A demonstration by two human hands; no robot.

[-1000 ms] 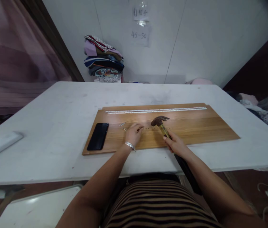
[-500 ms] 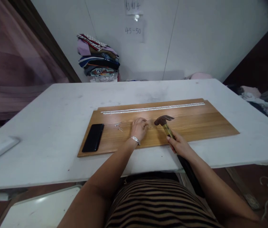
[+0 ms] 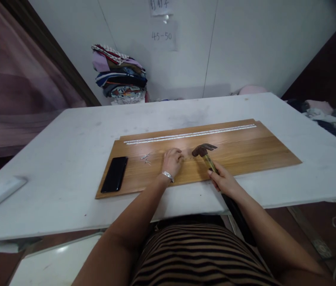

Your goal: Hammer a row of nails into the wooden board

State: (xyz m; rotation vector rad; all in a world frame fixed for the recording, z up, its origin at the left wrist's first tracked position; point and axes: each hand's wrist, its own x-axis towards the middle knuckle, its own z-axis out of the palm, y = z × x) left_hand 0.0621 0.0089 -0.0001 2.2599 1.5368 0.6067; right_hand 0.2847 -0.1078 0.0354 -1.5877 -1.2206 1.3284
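Observation:
My right hand (image 3: pixel 223 180) is closed round the handle of a claw hammer (image 3: pixel 203 150). Its rusty head hovers at or just over the wooden board (image 3: pixel 245 151), claw toward the right; whether it touches is unclear. To the left of the hammer head, my left hand (image 3: pixel 172 162) rests on the board with its fingers curled together. Whatever those fingers pinch, if anything, is too small or hidden to make out. Small dark specks mark the wood between the hand and the hammer. Several loose nails (image 3: pixel 146 157) lie left of my left hand.
A black phone (image 3: pixel 114 174) lies on the board's left end. Two white marked strips (image 3: pixel 191 134) run along its far side. Under the board is a white table (image 3: pixel 51 159), with a white roll (image 3: pixel 1 192) at its left edge. Folded clothes (image 3: pixel 120 75) are stacked behind.
The view has shifted slightly. Both hands and the hammer keep nearly the same place over the board; no hold has visibly changed.

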